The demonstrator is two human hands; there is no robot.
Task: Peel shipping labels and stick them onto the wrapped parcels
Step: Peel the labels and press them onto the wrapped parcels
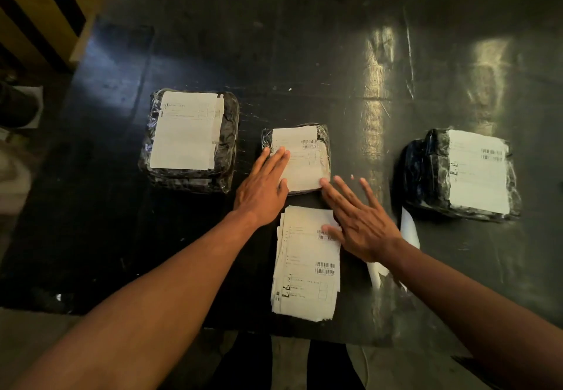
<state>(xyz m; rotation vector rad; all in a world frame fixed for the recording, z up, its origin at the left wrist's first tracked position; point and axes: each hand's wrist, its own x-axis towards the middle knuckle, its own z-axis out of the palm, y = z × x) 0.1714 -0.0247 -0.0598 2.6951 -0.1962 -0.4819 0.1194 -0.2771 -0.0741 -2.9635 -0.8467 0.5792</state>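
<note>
Three black-wrapped parcels lie on a dark table, each with a white label on top: a left parcel [189,139], a small middle parcel [300,155] and a right parcel [460,173]. My left hand [262,188] lies flat with its fingers on the left side of the middle parcel's label. My right hand [359,222] hovers with fingers spread; its index fingertip is at the label's lower right corner. A stack of shipping labels [304,270] sits near the table's front edge, partly under my right hand.
The dark glossy table [304,54] stretches far back. White backing paper strips [408,231] lie to the right of the label stack. A yellow and black striped structure [45,8] stands at the upper left, beyond the table's edge.
</note>
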